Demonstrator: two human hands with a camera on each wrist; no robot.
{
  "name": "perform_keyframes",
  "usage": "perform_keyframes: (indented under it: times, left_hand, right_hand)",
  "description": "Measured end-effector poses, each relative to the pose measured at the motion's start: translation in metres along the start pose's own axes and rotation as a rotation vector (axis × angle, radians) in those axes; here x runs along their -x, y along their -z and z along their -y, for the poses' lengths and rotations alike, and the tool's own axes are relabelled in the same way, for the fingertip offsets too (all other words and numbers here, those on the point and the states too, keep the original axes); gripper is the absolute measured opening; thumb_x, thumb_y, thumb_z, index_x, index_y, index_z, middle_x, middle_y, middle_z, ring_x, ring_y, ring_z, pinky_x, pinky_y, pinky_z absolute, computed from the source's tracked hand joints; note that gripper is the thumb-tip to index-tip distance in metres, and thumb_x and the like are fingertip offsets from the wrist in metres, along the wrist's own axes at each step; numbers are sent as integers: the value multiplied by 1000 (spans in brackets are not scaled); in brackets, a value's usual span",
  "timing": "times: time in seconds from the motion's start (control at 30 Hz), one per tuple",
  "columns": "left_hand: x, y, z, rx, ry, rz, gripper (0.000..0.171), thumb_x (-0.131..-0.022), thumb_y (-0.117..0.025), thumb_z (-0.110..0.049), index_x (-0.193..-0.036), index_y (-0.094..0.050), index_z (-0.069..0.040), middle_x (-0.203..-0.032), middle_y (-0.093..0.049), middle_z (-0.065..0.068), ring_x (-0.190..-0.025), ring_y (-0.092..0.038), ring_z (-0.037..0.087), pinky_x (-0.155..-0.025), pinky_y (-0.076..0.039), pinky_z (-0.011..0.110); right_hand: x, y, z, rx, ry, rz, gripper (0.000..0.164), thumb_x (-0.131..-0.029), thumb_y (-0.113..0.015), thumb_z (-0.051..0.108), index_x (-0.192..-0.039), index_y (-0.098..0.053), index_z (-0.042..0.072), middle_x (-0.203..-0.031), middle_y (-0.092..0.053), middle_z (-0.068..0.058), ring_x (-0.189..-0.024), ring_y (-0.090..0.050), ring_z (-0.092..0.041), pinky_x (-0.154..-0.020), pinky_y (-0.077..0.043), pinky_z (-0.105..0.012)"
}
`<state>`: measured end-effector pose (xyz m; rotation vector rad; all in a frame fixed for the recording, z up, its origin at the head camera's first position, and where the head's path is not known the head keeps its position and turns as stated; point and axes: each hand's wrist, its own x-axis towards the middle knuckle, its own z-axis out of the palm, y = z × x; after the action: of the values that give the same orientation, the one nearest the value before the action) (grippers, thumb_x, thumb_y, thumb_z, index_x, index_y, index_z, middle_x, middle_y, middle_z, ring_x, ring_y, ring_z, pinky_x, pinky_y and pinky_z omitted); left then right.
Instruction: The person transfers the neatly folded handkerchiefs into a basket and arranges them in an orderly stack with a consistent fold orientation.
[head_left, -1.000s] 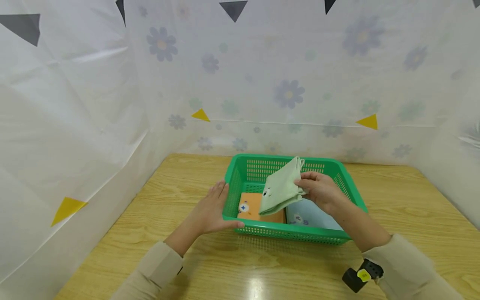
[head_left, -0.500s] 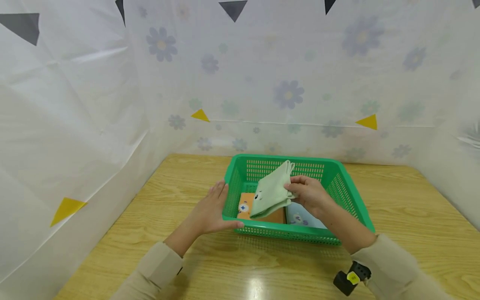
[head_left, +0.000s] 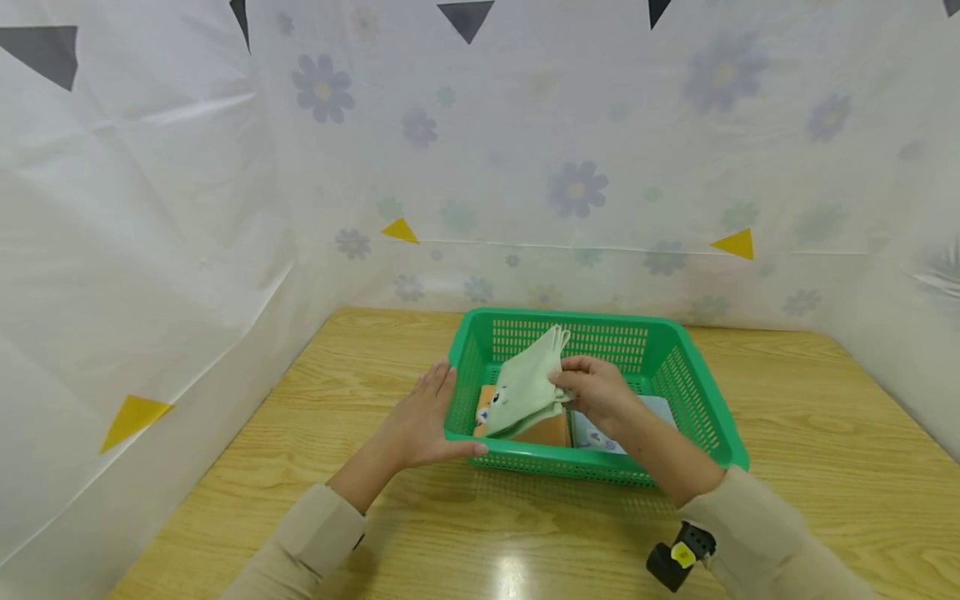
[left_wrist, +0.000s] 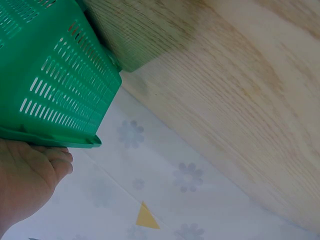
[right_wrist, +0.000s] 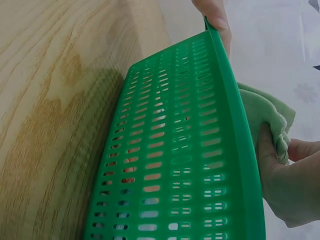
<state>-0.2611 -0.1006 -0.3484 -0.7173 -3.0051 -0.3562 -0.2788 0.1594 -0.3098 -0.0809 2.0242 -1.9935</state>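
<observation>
My right hand pinches the right edge of a folded light green towel with a small printed face. The towel is tilted inside the green plastic basket, above a folded orange cloth that it partly covers. Beside that, a light blue folded cloth lies in the basket, half hidden by my right hand. My left hand rests against the basket's front left corner, thumb along the front rim. In the left wrist view its fingers touch the rim from outside.
The basket stands on a wood-grain table. White flowered sheets rise behind the table and at both sides. A black device with a yellow mark is strapped to my right wrist.
My right hand has carried the green towel to the left and slightly down, over the orange cloth. More of the basket's right side shows. My left hand has stayed in place.
</observation>
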Motion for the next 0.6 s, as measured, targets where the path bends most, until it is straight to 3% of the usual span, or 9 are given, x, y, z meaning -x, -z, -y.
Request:
perform_keyframes:
  times: [0.2, 0.43, 0.6]
  left_hand:
    - [0, 0, 0, -3, 0, 0, 126, -67, -29, -91, -147, -12, 5, -155, -6, 21, -144, -5, 33, -116, -17, 45]
    - [-1, 0, -1, -12, 16, 3, 115, -74, -50, -76, -147, -12, 4, -155, -6, 20, -144, -6, 33, -116, -19, 46]
    - [-1, 0, -2, -16, 19, 4, 112, -76, -55, -71, -147, -12, 4, -155, -7, 20, -144, -6, 34, -115, -19, 47]
  right_hand:
    - [-3, -10, -2, -11, 0, 3, 25, -94, -52, 9, -116, -46, -2, -90, -55, 4, -79, -55, -7, -73, -48, -23]
    - [-6, -22, -5, -16, -40, -17, 24, -93, -53, 6, -115, -48, -4, -94, -56, -1, -80, -57, -9, -73, -52, -25]
    - [-8, -27, -11, 15, -24, -24, 27, -93, -53, 6, -117, -48, -5, -98, -57, -4, -84, -58, -11, -78, -53, -30]
